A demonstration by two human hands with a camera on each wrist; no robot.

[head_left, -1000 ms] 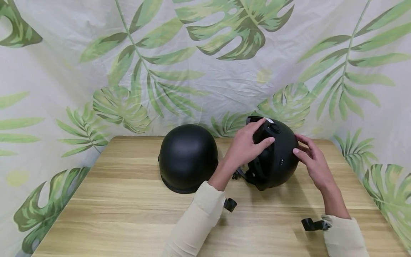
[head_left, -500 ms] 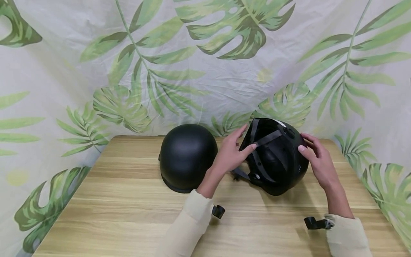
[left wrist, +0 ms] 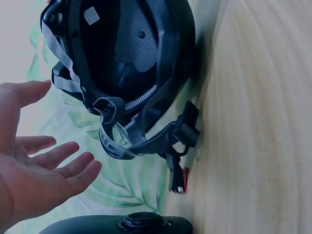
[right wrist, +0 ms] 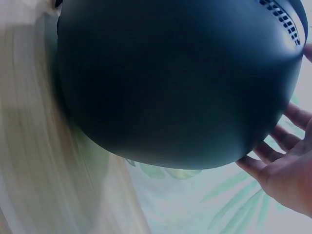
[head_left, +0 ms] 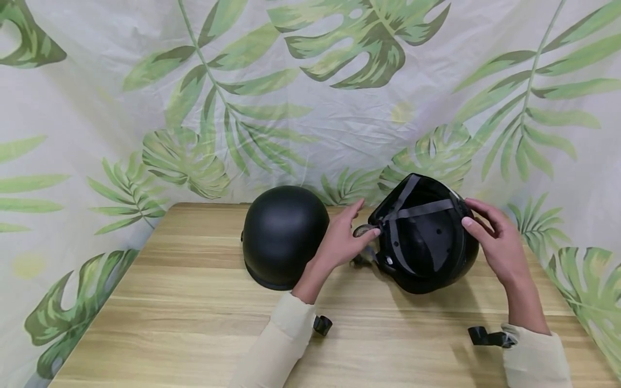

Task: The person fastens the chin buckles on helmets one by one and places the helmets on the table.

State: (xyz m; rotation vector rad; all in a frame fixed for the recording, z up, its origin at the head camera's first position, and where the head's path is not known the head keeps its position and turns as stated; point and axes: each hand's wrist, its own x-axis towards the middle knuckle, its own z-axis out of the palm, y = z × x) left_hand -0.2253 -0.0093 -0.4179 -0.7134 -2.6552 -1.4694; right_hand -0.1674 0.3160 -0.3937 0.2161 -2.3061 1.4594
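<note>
On the right of the table, in the head view, a black helmet [head_left: 427,237] is tilted with its hollow inside and grey straps towards the left. My right hand [head_left: 502,248] holds its right side, thumb at the rim; the right wrist view shows several fingertips of that hand [right wrist: 292,163] against the smooth shell [right wrist: 180,87]. Beside the strap side is my left hand [head_left: 339,237], fingers spread and holding nothing. The left wrist view has this hand [left wrist: 44,161] palm up near the straps, with a buckle [left wrist: 185,129] hanging below the helmet [left wrist: 131,53].
A second, smooth black helmet [head_left: 286,237] stands dome up on the wooden table [head_left: 170,302], left of my left hand. Behind the table hangs a leaf-patterned cloth [head_left: 339,129]. Each sleeve has a small black wrist mount at its cuff.
The right-hand helmet has turned, bringing its inside and straps into view, and has shifted slightly right with my right hand. My left hand has left it and moved left and down.
</note>
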